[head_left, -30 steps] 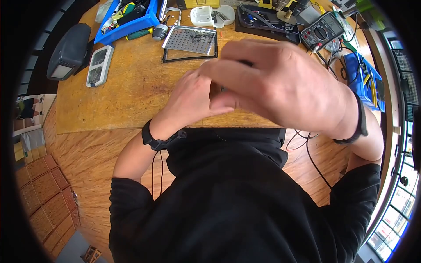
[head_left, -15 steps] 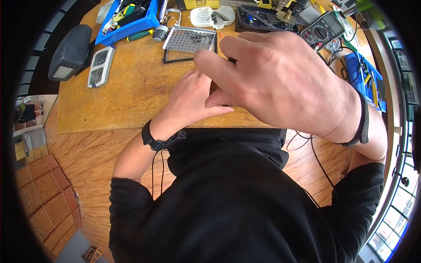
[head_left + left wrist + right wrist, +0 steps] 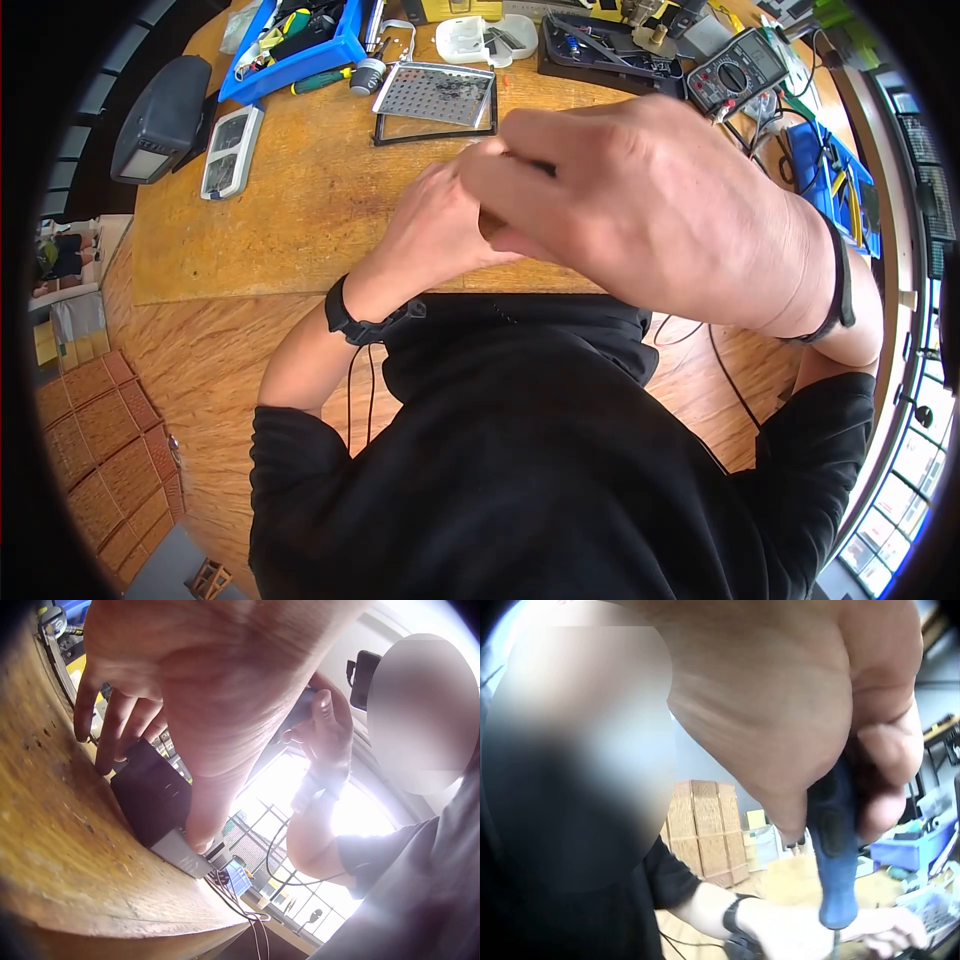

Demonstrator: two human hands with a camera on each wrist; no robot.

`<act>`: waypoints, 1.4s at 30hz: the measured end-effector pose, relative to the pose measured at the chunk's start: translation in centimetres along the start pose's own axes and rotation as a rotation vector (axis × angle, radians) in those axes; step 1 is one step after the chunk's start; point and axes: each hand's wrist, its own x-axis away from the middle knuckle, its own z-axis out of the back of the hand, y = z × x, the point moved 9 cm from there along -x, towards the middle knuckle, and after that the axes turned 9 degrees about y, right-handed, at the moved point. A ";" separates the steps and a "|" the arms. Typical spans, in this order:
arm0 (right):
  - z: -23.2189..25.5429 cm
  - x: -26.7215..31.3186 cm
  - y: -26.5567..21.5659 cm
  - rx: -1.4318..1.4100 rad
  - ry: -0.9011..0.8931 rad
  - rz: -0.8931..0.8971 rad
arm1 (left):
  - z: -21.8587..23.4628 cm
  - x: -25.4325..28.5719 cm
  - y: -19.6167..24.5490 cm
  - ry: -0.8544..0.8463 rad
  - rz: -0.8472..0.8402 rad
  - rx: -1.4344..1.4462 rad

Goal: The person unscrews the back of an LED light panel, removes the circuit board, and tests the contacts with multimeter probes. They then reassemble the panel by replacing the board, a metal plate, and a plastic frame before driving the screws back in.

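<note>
My right hand (image 3: 650,215) is raised over the near edge of the table and overlaps part of the left hand in the head view. Its fingers curl round the blue and black handle of a screwdriver (image 3: 836,877), whose thin shaft points down in the right wrist view; the tip is out of sight. Low at the table, my left hand (image 3: 425,225) holds a dark box with a grey side (image 3: 154,795), thumb on one side and fingers on the other. The box rests on the wooden surface, mostly hidden by both hands in the head view.
Beyond the hands lie a perforated metal plate (image 3: 430,95) and a black frame (image 3: 400,138). A blue tray of tools (image 3: 345,52) and a white case (image 3: 232,150) are at the left. At the right stand a multimeter (image 3: 735,72) and a blue bin (image 3: 815,170).
My right hand turns at the wrist: its forefinger and thumb swung outward half a second ago and have now come back in. The left hand stays nearly in place.
</note>
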 end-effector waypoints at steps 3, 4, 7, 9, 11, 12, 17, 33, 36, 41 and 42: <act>1.7 0.9 -1.5 -0.041 0.366 0.265 | 0.8 -0.7 1.0 -0.044 0.052 0.006; 2.0 1.1 -1.4 -0.118 0.363 0.277 | 0.6 -0.7 0.8 -0.124 0.114 -0.055; 2.7 1.5 -0.2 -0.222 0.414 0.288 | -1.1 0.5 -1.4 -0.176 0.170 -0.020; 3.4 1.6 1.3 -0.282 0.429 0.167 | 0.1 0.1 0.2 -0.139 0.128 -0.109; 4.0 1.8 2.2 -0.260 0.461 0.124 | 1.0 -0.1 1.4 -0.078 0.072 -0.192; 4.3 1.9 3.0 -0.239 0.492 0.079 | 0.9 -0.1 1.3 -0.078 0.071 -0.192; 2.9 1.5 5.2 -0.171 0.527 0.037 | 0.6 -0.2 0.9 -0.133 0.123 -0.162; 1.9 0.4 5.6 -0.141 0.558 0.014 | 0.7 -0.1 0.8 -0.123 0.137 -0.147; 1.9 0.5 5.6 -0.133 0.562 0.021 | 0.8 -0.1 0.9 -0.117 0.130 -0.155; 1.9 0.5 5.6 -0.139 0.557 0.023 | 0.9 -0.1 1.1 -0.078 0.095 -0.158; 1.9 0.5 5.6 -0.138 0.558 0.023 | 0.8 -0.1 1.0 -0.077 0.094 -0.159</act>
